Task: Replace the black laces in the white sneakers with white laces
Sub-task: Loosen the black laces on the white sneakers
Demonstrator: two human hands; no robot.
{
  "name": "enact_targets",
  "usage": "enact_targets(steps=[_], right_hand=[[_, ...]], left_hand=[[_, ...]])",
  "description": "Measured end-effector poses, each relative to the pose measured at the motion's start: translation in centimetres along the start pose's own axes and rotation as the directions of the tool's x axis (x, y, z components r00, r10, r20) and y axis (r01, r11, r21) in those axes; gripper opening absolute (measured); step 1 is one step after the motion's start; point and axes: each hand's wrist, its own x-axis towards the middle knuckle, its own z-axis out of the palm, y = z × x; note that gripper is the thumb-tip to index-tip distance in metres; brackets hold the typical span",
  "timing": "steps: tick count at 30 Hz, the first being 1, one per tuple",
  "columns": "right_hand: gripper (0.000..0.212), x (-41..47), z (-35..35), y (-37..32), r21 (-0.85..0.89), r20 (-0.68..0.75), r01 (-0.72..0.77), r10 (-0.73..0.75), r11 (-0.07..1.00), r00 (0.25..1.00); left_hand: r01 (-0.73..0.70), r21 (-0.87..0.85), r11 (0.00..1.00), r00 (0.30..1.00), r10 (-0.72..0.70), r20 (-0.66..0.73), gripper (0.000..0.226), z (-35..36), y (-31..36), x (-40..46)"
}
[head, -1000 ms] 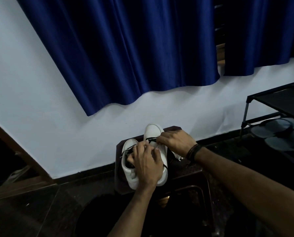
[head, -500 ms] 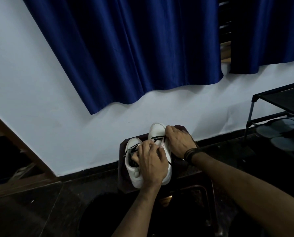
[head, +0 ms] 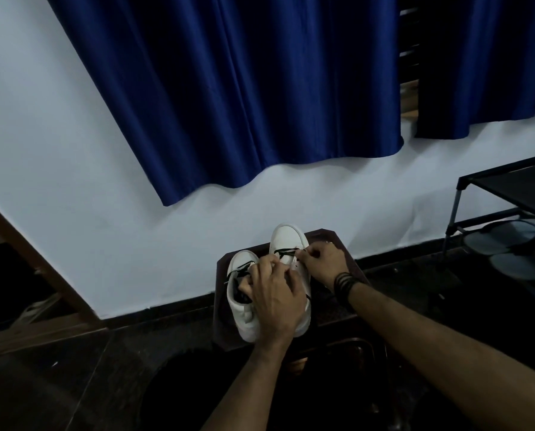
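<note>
Low in the frame's centre, two white sneakers (head: pixel 286 241) sit on a dark stool (head: pixel 328 241). The left hand (head: pixel 274 301) covers them, fingers curled over; the right hand (head: pixel 323 259) pinches the black lace (head: pixel 283 251).

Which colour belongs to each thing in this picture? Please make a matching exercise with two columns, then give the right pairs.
Things:
1. curtain
2. sneakers
3. laces
4. wall

Colours:
A. black
B. pale, bluish white
C. dark blue
D. white

Pairs: 1-C, 2-D, 3-A, 4-B
</note>
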Motion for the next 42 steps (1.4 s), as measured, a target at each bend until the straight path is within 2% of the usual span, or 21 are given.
enact_targets(steps=[5,8,10,12,15,16,18,21,24,29,33,36,37,39,41,42], right_hand=[[0.034,0.3,0.3,-0.1,0.284,0.102,-0.175,0.152,0.943,0.983],[0.02,1.0,-0.4,-1.0,0.506,0.103,-0.202,0.173,0.839,0.979],[0.015,1.2,-1.6,-1.5,0.565,0.061,-0.185,0.183,0.804,0.981],[0.005,0.8,-2.5,-1.3,0.478,-0.019,-0.152,0.183,0.865,0.983],[0.04,-0.7,-2.4,-0.3,0.264,0.062,-0.146,0.135,0.953,0.989],[0.046,-1.2,-2.2,0.0,0.226,0.097,-0.145,0.126,0.963,0.987],[0.044,-1.7,-1.7,0.4,0.176,0.109,-0.144,0.127,0.974,0.986],[0.035,-2.0,-1.0,0.3,0.17,0.025,-0.12,0.118,0.978,0.993],[0.029,-2.3,-0.8,-0.3,0.177,0.016,-0.099,0.098,0.979,0.995],[0.03,-0.1,-2.0,-0.3,0.373,-0.072,-0.133,0.172,0.918,0.982],[0.023,-1.4,-2.2,-0.7,0.381,-0.042,-0.082,0.106,0.921,0.993],[0.056,-1.7,-1.3,1.0,0.294,0.072,-0.127,0.111,0.947,0.991],[0.059,-1.7,-1.1,1.4,0.25,0.086,-0.123,0.105,0.96,0.991],[0.044,-2.6,-1.1,1.0,0.196,0.079,-0.105,0.091,0.975,0.993],[0.027,-3.0,-1.1,0.5,0.184,0.021,-0.072,0.069,0.98,0.997],[0.025,-3.0,-1.0,0.3,0.175,-0.019,-0.052,0.056,0.983,0.998]], left_hand=[[0.006,-0.011,1.0,1.0,-0.006,0.012,0.027,0.1,-0.1,-0.3],[-0.001,-0.013,1.0,1.0,0.001,-0.007,0.024,0.0,0.1,-0.5],[0.002,-0.015,1.0,1.0,-0.003,-0.019,0.024,-0.2,0.1,-0.5],[0.006,-0.012,1.0,1.0,-0.006,-0.021,0.025,-0.2,0.2,-0.6],[0.007,0.011,1.0,1.0,-0.007,-0.017,0.027,-0.1,0.1,-0.5],[0.003,0.01,1.0,1.0,-0.003,-0.019,0.028,-0.1,0.1,-0.5],[-0.002,0.006,1.0,1.0,0.002,-0.026,0.03,-0.1,0.2,-0.5],[-0.005,0.009,1.0,0.999,0.005,-0.033,0.032,-0.2,0.3,-0.6],[-0.001,0.017,1.0,0.999,0.002,-0.042,0.03,-0.2,0.2,-0.8],[-0.048,0.018,0.999,0.999,0.048,-0.012,0.022,-0.5,0.7,-0.9],[-0.015,0.016,1.0,0.999,0.015,-0.037,0.027,-0.7,0.6,-1.0],[0.005,0.005,1.0,0.999,-0.005,-0.044,0.03,-0.6,0.7,-0.9],[0.003,0.009,1.0,0.999,-0.003,-0.042,0.03,-0.6,0.7,-0.9],[-0.002,0.017,1.0,0.999,0.002,-0.037,0.029,-0.5,0.7,-0.9],[-0.001,0.016,1.0,0.999,0.002,-0.037,0.028,-0.6,0.7,-0.9],[0.002,0.012,1.0,0.999,-0.001,-0.04,0.028,-0.6,0.7,-0.9]])
